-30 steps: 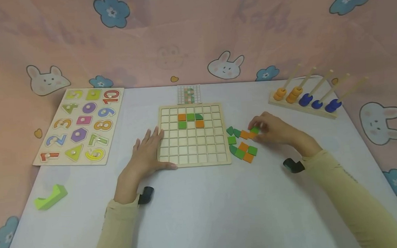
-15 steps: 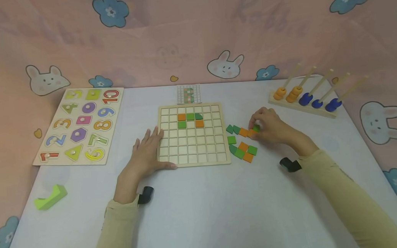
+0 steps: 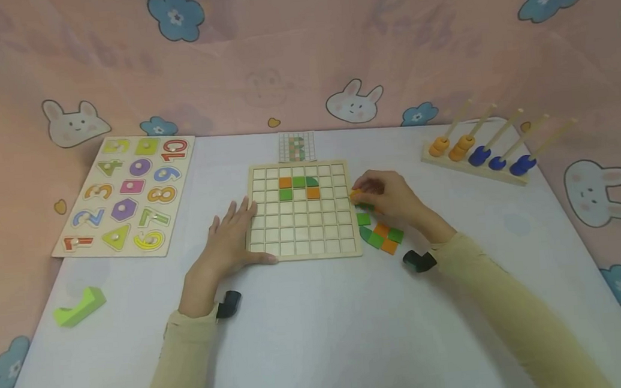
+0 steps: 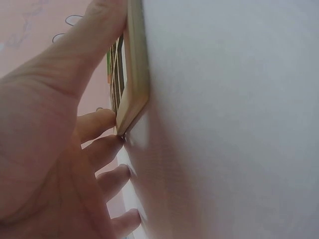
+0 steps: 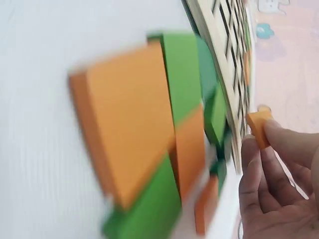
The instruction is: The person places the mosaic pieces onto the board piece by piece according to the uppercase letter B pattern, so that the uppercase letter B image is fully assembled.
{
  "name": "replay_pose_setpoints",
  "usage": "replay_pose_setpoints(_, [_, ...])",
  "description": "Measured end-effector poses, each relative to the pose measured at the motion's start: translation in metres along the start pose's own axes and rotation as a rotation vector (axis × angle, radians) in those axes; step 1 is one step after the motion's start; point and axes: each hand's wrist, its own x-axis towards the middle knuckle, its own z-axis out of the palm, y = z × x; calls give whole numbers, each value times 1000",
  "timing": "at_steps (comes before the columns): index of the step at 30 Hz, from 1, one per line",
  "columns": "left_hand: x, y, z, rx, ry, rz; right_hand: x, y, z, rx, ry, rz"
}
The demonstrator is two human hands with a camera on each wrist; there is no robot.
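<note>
My right hand (image 3: pixel 392 197) pinches an orange square tile (image 5: pixel 259 128) between thumb and fingers, at the right edge of the wooden grid board (image 3: pixel 302 235). Beneath and beside that hand lie loose tiles, among them a green square tile (image 3: pixel 363 218) and an orange square tile (image 5: pixel 124 119); the hand hides part of the pile. On the board's upper rows sit orange and green squares and one dark green rounded tile (image 3: pixel 312 182). With fingers spread, my left hand (image 3: pixel 224 242) rests at the board's left edge, its thumb along the near left corner.
A small pattern card (image 3: pixel 296 147) lies behind the board. At the left are a number puzzle board (image 3: pixel 172 194) and a light green curved block (image 3: pixel 79 307). A peg stand with orange and blue beads (image 3: pixel 476 163) stands at the back right.
My right hand has moved left from the far side of the loose tiles to the board's right edge, taking up an orange square tile. The left hand has stayed in place.
</note>
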Motion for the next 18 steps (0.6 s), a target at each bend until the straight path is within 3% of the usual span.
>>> replay_pose_setpoints(3, [0,1,0,-3,0,-3,6,-8,15,52,5,11])
replay_pose_setpoints(8, [-1,1,0,-6,5,-1,18,-25,36,111,21,-54])
replay_pose_setpoints(18, [-2,1,-1,-4,-6,-4,37,-55,75,112,-23,-89])
